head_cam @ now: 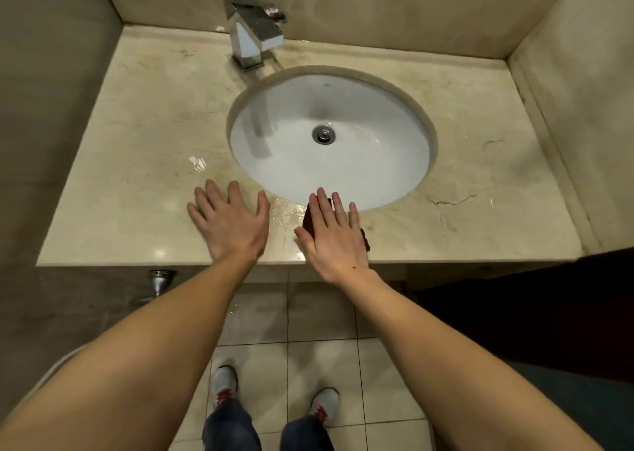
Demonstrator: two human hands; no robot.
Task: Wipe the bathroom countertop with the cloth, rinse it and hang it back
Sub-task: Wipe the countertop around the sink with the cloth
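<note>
A beige marble countertop [137, 183] holds a white oval sink [343, 162] with a metal drain. A dark red cloth [309, 220] lies on the counter's front strip, just below the sink rim. My right hand [334, 241] presses flat on the cloth with straight fingers and hides most of it; only the cloth's left edge and a right corner show. My left hand [231, 220] rests flat on the bare counter to the left of the cloth, fingers spread. Wet streaks shine on the marble between the two hands.
A square chrome faucet [252, 30] stands at the back, left of the sink. Marble walls close the counter on the left, back and right. A crack runs through the counter at the right [453, 202]. A chrome fitting [159, 279] sits under the counter edge. Tiled floor below.
</note>
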